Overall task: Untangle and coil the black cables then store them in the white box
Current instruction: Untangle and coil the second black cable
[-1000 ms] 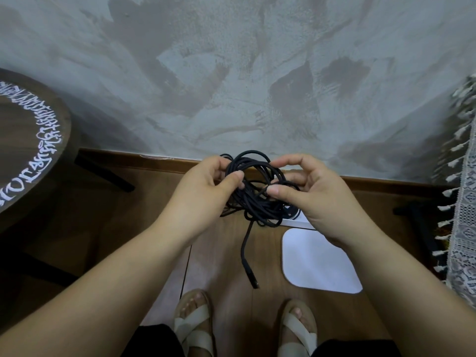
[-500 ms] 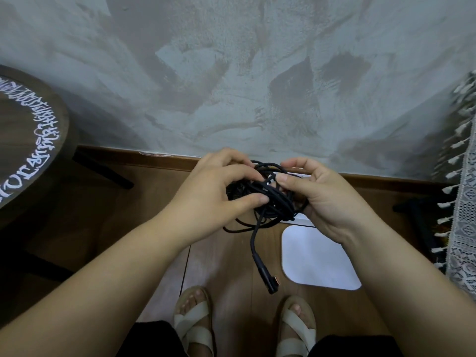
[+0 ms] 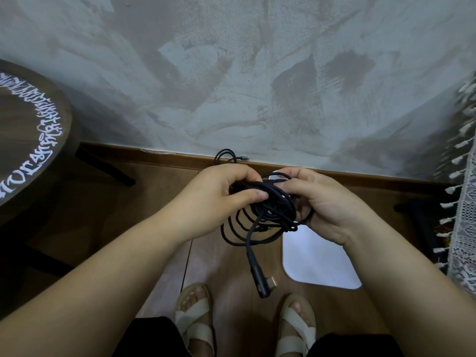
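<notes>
A tangled bundle of black cable (image 3: 260, 215) hangs between my hands above the wooden floor. My left hand (image 3: 213, 199) grips its upper left part, thumb pressed over the strands. My right hand (image 3: 322, 199) pinches the upper right part, fingers curled round the loops. One loose end with an angled plug (image 3: 262, 284) dangles down toward my feet. A second thin black cable (image 3: 226, 157) lies on the floor by the skirting board, beyond my left hand. A flat white box piece (image 3: 316, 261) lies on the floor under my right wrist; another white piece behind the bundle is mostly hidden.
A dark round table (image 3: 28, 135) with white lettering stands at the left. A lace cloth with tassels (image 3: 463, 202) hangs at the right edge. The grey plastered wall (image 3: 257, 73) is just ahead. My sandalled feet (image 3: 244, 320) are below the cable.
The bundle has dropped lower and its loops have spread out. The plug end has swung down and now hangs longer. A thin cable on the floor behind my left hand has come into sight.
</notes>
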Available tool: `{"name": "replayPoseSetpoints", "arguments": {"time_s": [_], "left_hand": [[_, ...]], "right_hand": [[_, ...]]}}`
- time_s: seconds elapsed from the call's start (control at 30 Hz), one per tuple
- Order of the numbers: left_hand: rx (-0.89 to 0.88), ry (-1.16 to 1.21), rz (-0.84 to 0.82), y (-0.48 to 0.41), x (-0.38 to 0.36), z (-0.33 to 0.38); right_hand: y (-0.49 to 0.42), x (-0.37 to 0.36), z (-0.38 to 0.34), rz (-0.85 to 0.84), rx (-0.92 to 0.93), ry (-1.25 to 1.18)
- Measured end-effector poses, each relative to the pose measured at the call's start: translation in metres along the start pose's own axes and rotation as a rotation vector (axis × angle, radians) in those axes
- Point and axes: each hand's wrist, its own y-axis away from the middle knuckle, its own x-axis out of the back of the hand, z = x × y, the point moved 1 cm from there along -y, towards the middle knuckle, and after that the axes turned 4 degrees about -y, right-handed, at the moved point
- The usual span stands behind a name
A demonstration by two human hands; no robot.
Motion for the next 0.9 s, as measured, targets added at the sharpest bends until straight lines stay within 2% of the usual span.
{"name": "replayPoseSetpoints", "arguments": {"time_s": [0.13, 0.4, 0.63, 0.9], "left_hand": [[0.004, -0.003, 0.008, -0.0006, 0.0000, -0.0001], [0.016, -0.035, 0.038, 0.0001, -0.0035, -0.0022], [0.000, -0.029, 0.011, 0.0008, -0.0032, 0.0016], [0.057, -0.028, 0.112, -0.0017, -0.0045, -0.0001]], "right_hand": [[0.0000, 0.0016, 0.0009, 0.054, -0.002, -0.020], [0.0039, 0.0050, -0.0049, -0.106, -0.082, 0.106], [-0.0009, 0.0040, 0.0013, 0.031, -0.048, 0.003], [-0.0018, 0.0071, 0.0010, -0.093, -0.101, 0.074]]}}
